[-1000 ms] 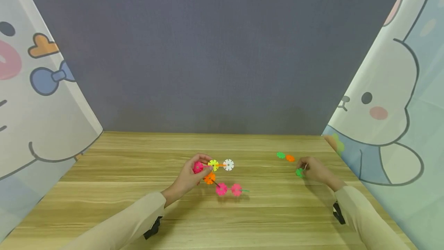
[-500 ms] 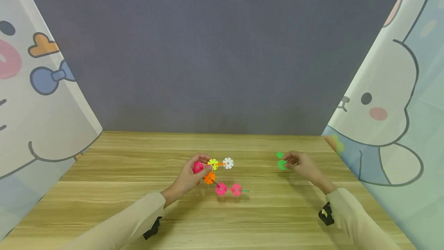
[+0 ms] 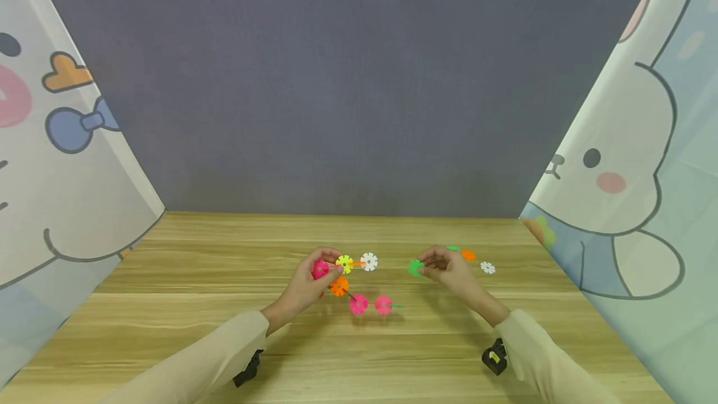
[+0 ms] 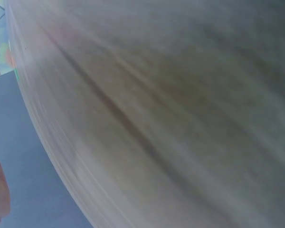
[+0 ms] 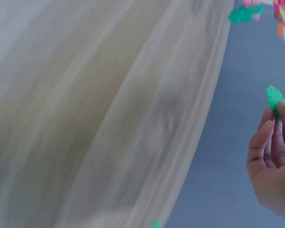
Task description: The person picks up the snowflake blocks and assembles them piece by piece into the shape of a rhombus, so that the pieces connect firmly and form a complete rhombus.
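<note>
Pinched green disc point(image 3: 416, 267) has moved left, jutting from right grip point(image 3: 449, 268).

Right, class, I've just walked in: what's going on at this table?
A person's left grip holds a chain of linked notched discs. The right grip pinches a separate green disc, apart from the chain, right of its white disc. Farther right, a second green disc, a loose orange disc and a loose white disc lie on the wooden table.

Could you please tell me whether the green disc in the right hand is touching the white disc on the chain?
Apart: the head view shows bare wooden table between the green disc and the white disc.
</note>
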Demonstrator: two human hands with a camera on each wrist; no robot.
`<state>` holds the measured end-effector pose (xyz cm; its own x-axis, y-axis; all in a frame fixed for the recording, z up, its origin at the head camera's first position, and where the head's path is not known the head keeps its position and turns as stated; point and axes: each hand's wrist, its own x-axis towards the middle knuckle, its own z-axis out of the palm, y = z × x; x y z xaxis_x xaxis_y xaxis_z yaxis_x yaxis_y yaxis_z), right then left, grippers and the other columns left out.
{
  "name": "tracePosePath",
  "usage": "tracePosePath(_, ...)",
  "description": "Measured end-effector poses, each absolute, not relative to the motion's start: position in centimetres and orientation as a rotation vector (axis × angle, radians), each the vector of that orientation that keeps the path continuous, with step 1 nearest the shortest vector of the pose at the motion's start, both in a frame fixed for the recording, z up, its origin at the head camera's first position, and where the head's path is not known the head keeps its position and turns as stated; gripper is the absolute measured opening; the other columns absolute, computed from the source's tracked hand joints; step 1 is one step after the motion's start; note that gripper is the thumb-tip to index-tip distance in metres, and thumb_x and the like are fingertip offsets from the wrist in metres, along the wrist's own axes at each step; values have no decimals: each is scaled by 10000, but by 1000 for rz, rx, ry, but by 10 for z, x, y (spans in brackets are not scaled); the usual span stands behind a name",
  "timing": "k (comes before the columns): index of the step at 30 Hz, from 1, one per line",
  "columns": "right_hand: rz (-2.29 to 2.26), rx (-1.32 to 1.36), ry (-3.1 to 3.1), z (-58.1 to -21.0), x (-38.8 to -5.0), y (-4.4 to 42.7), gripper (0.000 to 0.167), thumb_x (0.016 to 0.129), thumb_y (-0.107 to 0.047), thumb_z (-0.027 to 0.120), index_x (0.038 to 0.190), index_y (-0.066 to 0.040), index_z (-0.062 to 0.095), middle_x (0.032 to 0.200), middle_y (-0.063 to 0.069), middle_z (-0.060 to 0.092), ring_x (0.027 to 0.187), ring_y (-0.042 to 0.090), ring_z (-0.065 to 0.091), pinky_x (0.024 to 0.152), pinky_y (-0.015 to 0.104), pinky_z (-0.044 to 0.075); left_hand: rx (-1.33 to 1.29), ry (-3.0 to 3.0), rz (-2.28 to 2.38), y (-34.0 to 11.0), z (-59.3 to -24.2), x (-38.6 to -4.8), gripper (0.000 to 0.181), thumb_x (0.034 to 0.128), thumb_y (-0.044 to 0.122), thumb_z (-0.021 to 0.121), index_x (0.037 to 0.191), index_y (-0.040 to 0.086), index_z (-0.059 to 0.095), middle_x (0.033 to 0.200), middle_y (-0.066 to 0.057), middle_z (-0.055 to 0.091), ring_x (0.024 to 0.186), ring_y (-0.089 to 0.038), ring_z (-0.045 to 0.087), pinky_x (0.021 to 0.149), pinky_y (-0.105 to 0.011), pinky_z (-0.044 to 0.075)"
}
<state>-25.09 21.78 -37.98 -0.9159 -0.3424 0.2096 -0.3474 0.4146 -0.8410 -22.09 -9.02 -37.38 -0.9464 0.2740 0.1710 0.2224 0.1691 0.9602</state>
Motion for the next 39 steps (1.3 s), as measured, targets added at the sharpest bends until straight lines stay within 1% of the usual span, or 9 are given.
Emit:
tracePosePath(7,1579,696,-2539,-384,-249,191,194,809,-42,662,975,34,597,935,181,626,805,147,588,707,218,509,496,2374,1941,-88,-374,-221,262,908,107,557,1158,40,517,1129,-158,504,418,-46,347,398,-150,337)
tracePosePath(14,1550,693,-2481,-388,-246,172,158,788,-34,681,928,0,615,880,153,641,756,83,588,658,214,511,481,2357,1957,-85,-375,-221,264,903,107,564,1156,43,520,1117,-155,518,477,-69,407,405,-188,371)
tracePosePath(21,1504,714,-2445,-364,-225,154,132,773,63,654,893,80,602,834,207,632,724,151,593,600,216,497,442,2357,1969,-82,-375,-221,252,896,105,575,1139,52,530,1088,-144,532,529,-71,445,415,-215,399)
tracePosePath(24,1486,711,-2427,-363,-224,152,127,767,63,660,882,75,607,820,201,635,722,184,597,587,217,492,412,2338,1983,-82,-384,-229,264,890,117,587,1145,73,535,1092,-122,539,560,-97,474,418,-232,416)
tracePosePath(29,1443,695,-2406,-362,-222,148,117,756,70,669,857,70,610,800,198,632,711,218,594,572,213,471,411,2351,1970,-83,-399,-238,281,878,166,614,1141,105,539,1107,-113,552,601,-106,526,417,-314,464)
tracePosePath(34,1414,711,-2387,-360,-220,147,108,761,77,661,855,69,609,804,187,633,713,228,584,567,213,453,436,2361,1938,-82,-402,-238,311,857,184,642,1139,105,537,1106,-131,553,626,-117,544,429,-341,476)
tracePosePath(39,1412,729,-2371,-361,-221,147,108,766,81,656,862,70,609,817,198,636,723,275,582,570,213,445,463,2367,1883,-83,-402,-238,357,846,190,654,1172,104,535,1123,-143,546,621,-118,544,452,-374,498)
